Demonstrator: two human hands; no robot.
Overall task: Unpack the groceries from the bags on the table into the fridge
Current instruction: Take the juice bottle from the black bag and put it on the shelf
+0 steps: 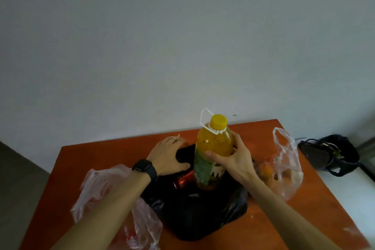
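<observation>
Right hand (pixel 233 160) wrapped around the middle of a tall juice bottle (pixel 213 152), thumb across the front, other fingers curled round the far side, grip closed on it. Bottle upright, base still down inside the open black bag (pixel 194 213) at the centre of the orange table (pixel 304 209). Yellow cap (pixel 218 121) on top, white carry loop (pixel 205 119) standing up from the neck, orange liquid nearly to the shoulder, green label lower down.

Left hand (pixel 170 154), smartwatch (pixel 144 169) on the wrist, pressed flat with fingers spread on the bag's rim, holding nothing, apparently pinning the plastic down.

Red can (pixel 183 180) lying on its side in the bag, just beside the bottle's base. Clear bag (pixel 105 193) at the left, another clear bag (pixel 286 164) at the right with orange fruit inside. Dark bag on the floor (pixel 332 154) beyond the table's right edge. No fridge in view.

Likely heavy, being almost full; rigid plastic, smooth and possibly slick. Mid-body grip above the label seems sound; the neck loop offers a second hold. Thin bag film may cling and lift with it.
</observation>
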